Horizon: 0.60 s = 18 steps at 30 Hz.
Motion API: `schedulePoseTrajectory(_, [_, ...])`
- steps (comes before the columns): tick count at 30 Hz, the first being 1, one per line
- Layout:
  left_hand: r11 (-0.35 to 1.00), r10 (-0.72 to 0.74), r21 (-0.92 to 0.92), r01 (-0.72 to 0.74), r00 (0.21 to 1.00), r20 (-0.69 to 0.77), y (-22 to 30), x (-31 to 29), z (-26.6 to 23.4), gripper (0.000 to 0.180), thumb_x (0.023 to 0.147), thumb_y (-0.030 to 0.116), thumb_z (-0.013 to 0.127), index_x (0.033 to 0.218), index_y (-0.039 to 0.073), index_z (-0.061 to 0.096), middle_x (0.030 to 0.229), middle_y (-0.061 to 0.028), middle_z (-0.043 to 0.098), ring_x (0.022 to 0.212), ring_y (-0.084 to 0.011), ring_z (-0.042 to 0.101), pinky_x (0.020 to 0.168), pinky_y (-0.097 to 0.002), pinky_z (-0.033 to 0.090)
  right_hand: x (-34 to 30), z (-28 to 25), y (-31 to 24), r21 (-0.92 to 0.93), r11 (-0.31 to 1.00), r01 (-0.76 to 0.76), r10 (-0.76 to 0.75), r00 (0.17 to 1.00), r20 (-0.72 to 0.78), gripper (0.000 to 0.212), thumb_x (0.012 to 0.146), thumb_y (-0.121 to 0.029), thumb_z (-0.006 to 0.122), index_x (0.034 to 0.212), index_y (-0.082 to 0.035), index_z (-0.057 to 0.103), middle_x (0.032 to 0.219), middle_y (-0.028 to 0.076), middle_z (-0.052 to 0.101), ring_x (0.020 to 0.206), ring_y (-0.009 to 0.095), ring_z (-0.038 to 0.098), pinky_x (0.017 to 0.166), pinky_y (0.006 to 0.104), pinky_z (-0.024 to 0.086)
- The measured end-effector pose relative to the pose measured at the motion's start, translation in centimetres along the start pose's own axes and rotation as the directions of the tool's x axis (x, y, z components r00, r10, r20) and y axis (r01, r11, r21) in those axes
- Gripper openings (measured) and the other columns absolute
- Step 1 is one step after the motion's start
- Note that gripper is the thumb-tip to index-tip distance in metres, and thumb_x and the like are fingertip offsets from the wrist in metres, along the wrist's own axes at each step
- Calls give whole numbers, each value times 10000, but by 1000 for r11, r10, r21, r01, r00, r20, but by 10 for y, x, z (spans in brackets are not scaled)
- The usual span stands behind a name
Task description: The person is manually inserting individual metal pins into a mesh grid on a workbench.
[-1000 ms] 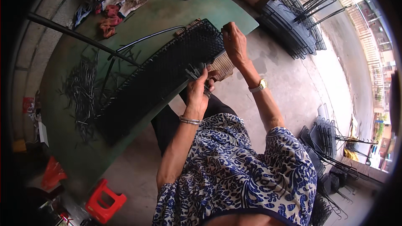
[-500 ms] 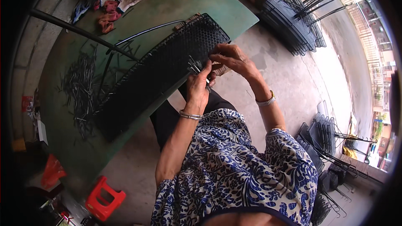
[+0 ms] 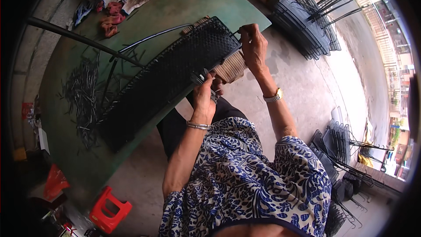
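Observation:
A black mesh panel (image 3: 175, 66) in a wire frame lies tilted across the green table, its near long edge toward me. My left hand (image 3: 204, 98) is closed around a small bunch of thin dark strips (image 3: 198, 78), close to that near edge. At the panel's far right corner, my right hand (image 3: 253, 46) has its fingers pinched together. Something small and dark shows at these fingertips, too small to name. A ribbed tan cardboard piece (image 3: 230, 68) sticks out from beneath the panel between my hands.
Many loose dark strips (image 3: 83, 92) are heaped on the table (image 3: 184, 6) at left. A dark bar (image 3: 83, 37) crosses above it. Gloves (image 3: 138, 0) lie at the back. A red stool (image 3: 109, 210) stands lower left. Stacked mesh panels (image 3: 298, 26) stand at right.
My right hand has moved up and away from my left hand to the panel's far right corner. The left hand has lowered slightly, uncovering more of the cardboard.

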<state>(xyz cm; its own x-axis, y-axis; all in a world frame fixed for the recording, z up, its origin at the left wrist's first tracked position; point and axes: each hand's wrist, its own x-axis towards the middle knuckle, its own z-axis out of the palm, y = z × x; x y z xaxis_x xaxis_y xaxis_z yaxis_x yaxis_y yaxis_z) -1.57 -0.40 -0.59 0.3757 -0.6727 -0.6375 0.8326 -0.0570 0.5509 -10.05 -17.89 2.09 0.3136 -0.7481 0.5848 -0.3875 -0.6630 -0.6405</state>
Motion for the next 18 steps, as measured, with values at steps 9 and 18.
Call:
schedulePoseTrajectory(9, [999, 29, -25, -25, 985, 171, 12, -10, 14, 172, 898, 228, 674, 968, 73, 651, 760, -13, 616, 572, -66, 448, 475, -223, 324, -8, 17, 10, -261, 965, 30, 13, 987, 160, 46, 889, -146, 565, 918, -112, 575, 857, 112, 605, 755, 342, 602, 654, 405, 477])
schedulePoseTrajectory(18, [999, 52, -18, -49, 978, 202, 7, -13, 11, 146, 880, 210, 696, 935, 84, 648, 767, -20, 640, 533, -60, 444, 456, -200, 294, -8, -13, -17, -109, 967, -229, 250, 789, 562, 286, 896, -285, 619, 954, -8, 586, 867, 152, 642, 747, 303, 621, 647, 387, 478])
